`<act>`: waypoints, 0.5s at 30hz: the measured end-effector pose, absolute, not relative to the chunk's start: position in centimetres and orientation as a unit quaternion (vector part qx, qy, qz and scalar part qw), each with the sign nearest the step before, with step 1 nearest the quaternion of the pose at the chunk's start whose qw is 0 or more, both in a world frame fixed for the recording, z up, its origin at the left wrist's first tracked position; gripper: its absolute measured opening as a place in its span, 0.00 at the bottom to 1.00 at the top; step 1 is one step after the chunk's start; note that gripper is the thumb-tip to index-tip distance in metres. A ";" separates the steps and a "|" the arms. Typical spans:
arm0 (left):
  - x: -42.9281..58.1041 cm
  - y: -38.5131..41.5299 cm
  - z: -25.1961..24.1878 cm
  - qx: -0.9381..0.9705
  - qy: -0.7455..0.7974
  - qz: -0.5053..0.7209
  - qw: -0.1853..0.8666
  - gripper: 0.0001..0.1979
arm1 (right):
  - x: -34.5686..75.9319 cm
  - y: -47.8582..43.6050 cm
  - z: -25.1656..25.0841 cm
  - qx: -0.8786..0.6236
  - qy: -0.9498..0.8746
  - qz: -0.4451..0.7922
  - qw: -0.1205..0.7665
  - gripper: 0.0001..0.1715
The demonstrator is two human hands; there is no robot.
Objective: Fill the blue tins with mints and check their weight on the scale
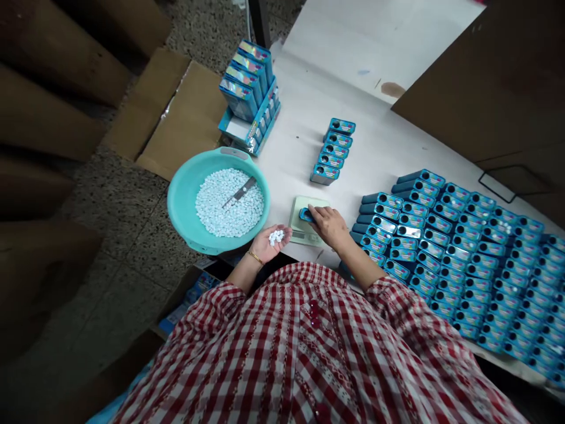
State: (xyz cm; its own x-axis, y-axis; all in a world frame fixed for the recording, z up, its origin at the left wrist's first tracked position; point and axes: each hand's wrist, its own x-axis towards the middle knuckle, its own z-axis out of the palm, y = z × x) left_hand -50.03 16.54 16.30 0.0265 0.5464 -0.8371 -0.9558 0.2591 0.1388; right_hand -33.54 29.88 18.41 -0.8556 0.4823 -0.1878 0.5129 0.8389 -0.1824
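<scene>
My left hand (269,245) is turned palm up and cupped, holding a small heap of white pellets (276,237). It is beside the rim of a turquoise plastic basin (182,219). Many more white pellets (216,203) lie in the basin, with a flat metal-looking strip (241,192) on top of them. My right hand (329,227) grips a small blue tin (305,214) over a pale green weighing scale (309,204). I cannot tell whether the tin rests on the scale, since my fingers cover part of it.
Several blue tins (333,150) stand in a row beyond the scale. A large block of similar tins (450,253) fills the right of the white table (295,171). A display carton with tins (236,126) sits at the back left. Cardboard (185,118) lies left, behind the basin.
</scene>
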 end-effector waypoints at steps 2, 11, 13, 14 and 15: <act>-49.8 16.2 16.3 -0.251 0.407 0.559 0.677 0.13 | -33.4 28.7 19.0 0.239 0.962 -0.126 0.033 0.29; -47.4 13.4 15.1 -0.208 0.461 0.464 0.727 0.13 | -35.9 20.8 19.9 0.054 0.966 -0.220 0.125 0.18; -47.2 12.5 14.9 -0.199 0.477 0.461 0.721 0.12 | -36.2 20.7 19.6 0.045 0.964 -0.224 0.139 0.17; -47.2 12.1 14.8 -0.195 0.482 0.461 0.719 0.12 | -36.3 20.7 19.5 0.041 0.963 -0.223 0.146 0.16; -47.3 11.8 14.6 -0.191 0.487 0.461 0.717 0.12 | -36.4 20.7 19.5 0.038 0.963 -0.220 0.152 0.16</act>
State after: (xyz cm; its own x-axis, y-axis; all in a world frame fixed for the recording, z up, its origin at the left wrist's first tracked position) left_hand -47.28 11.83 14.63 0.1014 0.4753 -0.8740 -0.8463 0.5029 0.1754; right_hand -36.40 20.74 19.53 -0.9508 0.0060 -0.3098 0.1399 0.9004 -0.4119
